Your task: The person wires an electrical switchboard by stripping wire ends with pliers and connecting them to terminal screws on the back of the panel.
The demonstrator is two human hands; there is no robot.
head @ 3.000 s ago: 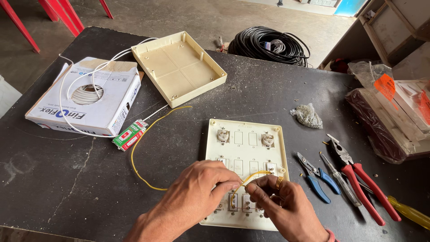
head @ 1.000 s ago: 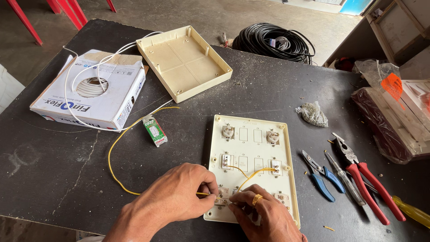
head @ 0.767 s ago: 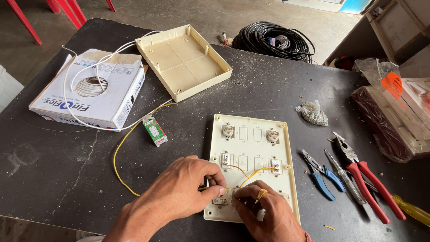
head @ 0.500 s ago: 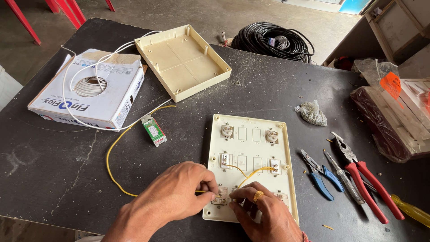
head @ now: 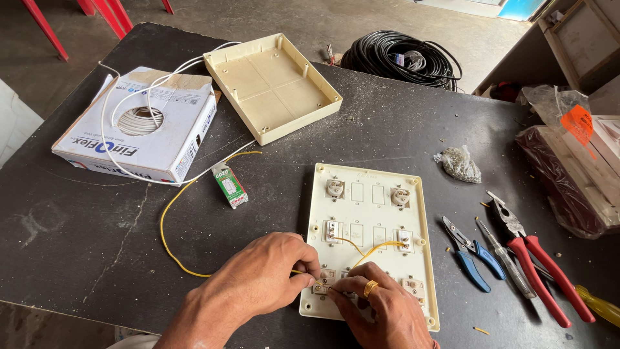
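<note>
Tabletop: yellow wire [head: 169, 242] pinched in left hand [head: 268, 274].

Bare tabletop [head: 84, 239] left of switch plate [head: 371, 226] is open apart fr. yellow wire [head: 169, 239]; right side crowded w/ blue cutters [head: 471, 262], red pliers [head: 539, 258].

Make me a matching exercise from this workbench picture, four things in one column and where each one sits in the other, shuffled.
Things:
1. black cable coil
2. red-handled pliers
3. white wire box
4. switch plate

Places:
A. far left of the table
B. right of the blue-handled cutters
C. under both hands
D. beyond the table's far edge

Pairs: 1-D, 2-B, 3-A, 4-C
</note>
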